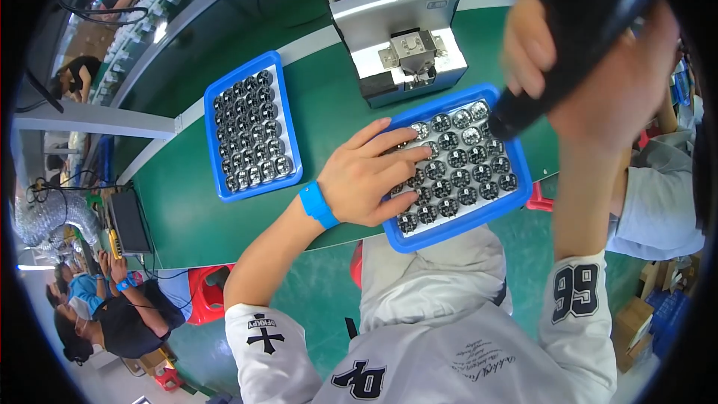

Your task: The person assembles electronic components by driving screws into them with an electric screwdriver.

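Note:
My left hand [369, 176] lies with its fingers spread over the left side of a blue tray [451, 234], on or just above the small parts there. Rows of round black-and-silver parts [460, 178] fill this tray, on a white liner. My right hand [621, 93] is wrapped round a thick black tapered hand tool [580, 30] with a silver band near its upper end. Its blunt narrow end points down over the tray's far right corner; whether it touches a part I cannot tell. Motion blurs the right hand slightly.
A second blue tray [298, 173] of similar parts lies left on the green table [176, 209]. Behind the near tray stands a metal bench machine [396, 19]. People sit at left near a red stool [206, 295]; another person's light clothing [658, 209] shows at right.

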Motion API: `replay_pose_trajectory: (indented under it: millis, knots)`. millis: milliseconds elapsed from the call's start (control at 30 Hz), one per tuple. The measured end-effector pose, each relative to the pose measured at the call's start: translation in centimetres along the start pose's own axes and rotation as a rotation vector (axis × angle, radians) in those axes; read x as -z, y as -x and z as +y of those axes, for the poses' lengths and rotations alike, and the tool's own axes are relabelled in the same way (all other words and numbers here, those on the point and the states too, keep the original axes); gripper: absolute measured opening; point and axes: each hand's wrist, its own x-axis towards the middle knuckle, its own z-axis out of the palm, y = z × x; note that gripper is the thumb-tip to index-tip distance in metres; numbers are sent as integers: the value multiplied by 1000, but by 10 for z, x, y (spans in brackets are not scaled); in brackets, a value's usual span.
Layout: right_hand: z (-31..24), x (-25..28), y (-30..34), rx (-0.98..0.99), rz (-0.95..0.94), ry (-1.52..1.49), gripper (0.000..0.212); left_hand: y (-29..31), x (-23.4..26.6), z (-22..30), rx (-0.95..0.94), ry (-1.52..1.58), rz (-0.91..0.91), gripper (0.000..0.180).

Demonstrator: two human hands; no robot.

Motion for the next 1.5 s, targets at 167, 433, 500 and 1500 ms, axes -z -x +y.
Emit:
replay_pose_trajectory:
  millis: [167, 433, 500, 1500]
  knots:
    - [25, -50, -37, 122, 353, -142, 93, 3, -4, -3, -15, 16, 60, 23]
    - [50, -36, -63, 235, 181, 204, 91, 9, -9, -7, -17, 21, 65, 25]
    - [46, -47, -66, 165, 3, -545, 89, 9, -9, -7, -12, 29, 70, 25]
    - [77, -5, 40, 13, -23, -209, 135, 6, -10, -6, 5, 77, 106, 23]
